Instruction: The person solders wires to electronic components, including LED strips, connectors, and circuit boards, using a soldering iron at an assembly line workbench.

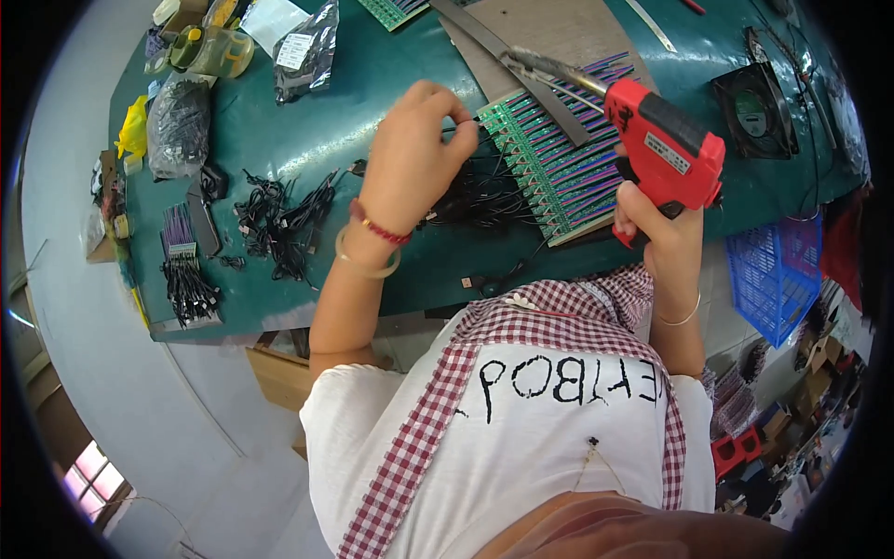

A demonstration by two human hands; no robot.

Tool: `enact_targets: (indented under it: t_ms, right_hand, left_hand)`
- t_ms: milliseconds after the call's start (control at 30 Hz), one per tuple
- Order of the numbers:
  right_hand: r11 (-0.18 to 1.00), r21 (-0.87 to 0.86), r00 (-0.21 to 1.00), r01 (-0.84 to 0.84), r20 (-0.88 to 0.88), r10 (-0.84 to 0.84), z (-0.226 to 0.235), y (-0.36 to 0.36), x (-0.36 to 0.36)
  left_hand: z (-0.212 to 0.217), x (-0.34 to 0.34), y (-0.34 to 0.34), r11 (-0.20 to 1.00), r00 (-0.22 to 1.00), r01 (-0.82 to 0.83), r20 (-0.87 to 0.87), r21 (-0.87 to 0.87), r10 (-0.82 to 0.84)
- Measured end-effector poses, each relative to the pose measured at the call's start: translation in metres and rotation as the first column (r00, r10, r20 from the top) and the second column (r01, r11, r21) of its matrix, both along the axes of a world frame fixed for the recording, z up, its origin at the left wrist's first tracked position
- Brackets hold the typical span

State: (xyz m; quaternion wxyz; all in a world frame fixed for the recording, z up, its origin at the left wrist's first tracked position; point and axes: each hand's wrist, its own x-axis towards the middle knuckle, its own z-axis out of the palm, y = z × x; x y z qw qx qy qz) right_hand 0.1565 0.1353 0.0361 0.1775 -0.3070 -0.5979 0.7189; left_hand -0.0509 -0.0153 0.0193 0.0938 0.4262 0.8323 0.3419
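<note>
My right hand [672, 244] is wrapped round the handle of a red soldering gun [663, 149]. Its metal tip points to the upper left, over a flat grey metal bar [556, 110]. Under the bar lies a panel of green circuit boards [531, 177] with rows of purple and dark wires. At the panel's left edge my left hand [414, 149] is closed in a pinch, thumb against forefinger, on what looks like a thin black cable [453, 129]. More black cables [484, 191] run from the panel's left edge, partly hidden by this hand.
A brown board [559, 33] lies beneath the panel on the green table [307, 121]. Bundled black cables [279, 219] and a wired bunch [183, 261] lie to the left, with plastic bags [182, 126] beyond. A black fan [756, 110] stands right; a blue crate [773, 279] sits below the table edge.
</note>
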Motion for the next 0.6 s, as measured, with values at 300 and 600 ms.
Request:
enact_targets:
  t_ms: [300, 600]
  right_hand:
    - [0.997, -0.055, 0.992, 0.051, 0.12, -0.044, -0.018, -0.006, 0.019]
    - [1.0, -0.003, 0.984, 0.012, 0.18, -0.011, -0.026, -0.006, 0.029]
  left_hand:
    - [-0.023, -0.012, 0.021, 0.982, 0.987, 0.153, -0.035, -0.114, -0.158]
    - [-0.023, -0.021, 0.027, 0.967, 0.977, 0.206, -0.03, -0.152, -0.213]
